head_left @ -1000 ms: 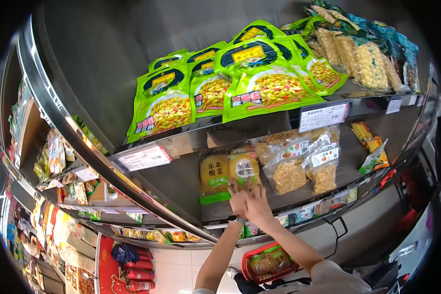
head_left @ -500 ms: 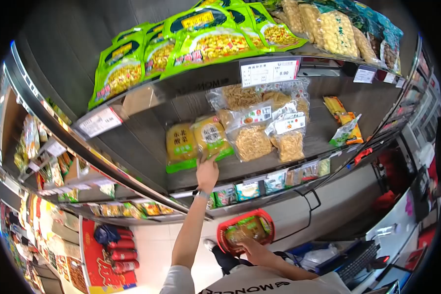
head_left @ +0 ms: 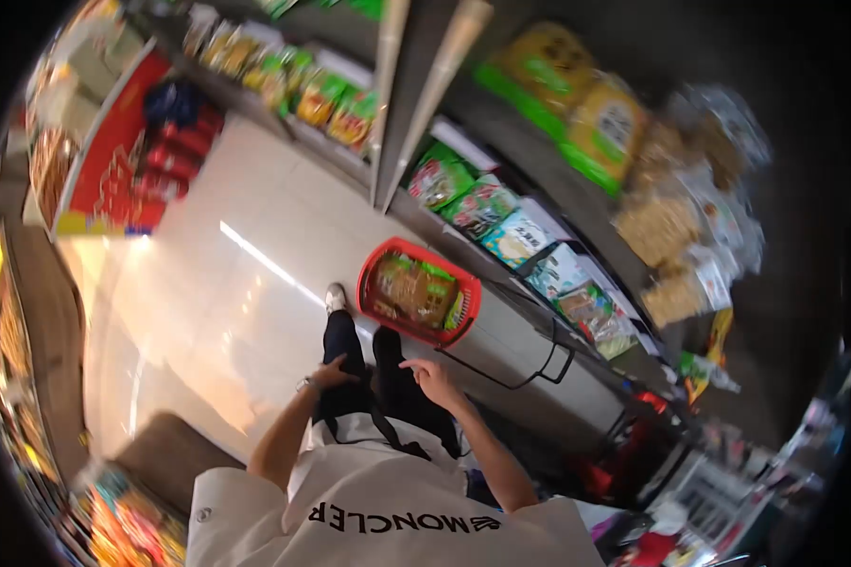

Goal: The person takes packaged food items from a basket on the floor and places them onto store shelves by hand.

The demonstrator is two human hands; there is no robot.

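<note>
My left hand (head_left: 331, 373) rests by my dark trousers, fingers stretched and nothing in it. Just in front of my legs, my right hand (head_left: 432, 380) is held with a finger pointing out and nothing visible in its grasp. A red shopping basket (head_left: 367, 300) stands on the floor beyond my feet, beside the shelf. Inside it lies a brownish pack of pickled cabbage (head_left: 416, 291) with green edges. Two similar yellow-green pickled cabbage packs, one on the left (head_left: 546, 64) and one on the right (head_left: 607, 130), lie on the shelf, away from both hands.
Bags of dried tofu-like food (head_left: 660, 230) lie beside the packs. A lower shelf row holds several small packets (head_left: 515, 236). The basket's long black handle (head_left: 501, 380) reaches along the floor. A red display stand (head_left: 104, 180) is across the aisle.
My view has swung down and turned. My left hand has come back from the shelf packs to my leg, and my right hand has moved off the basket toward my body.
</note>
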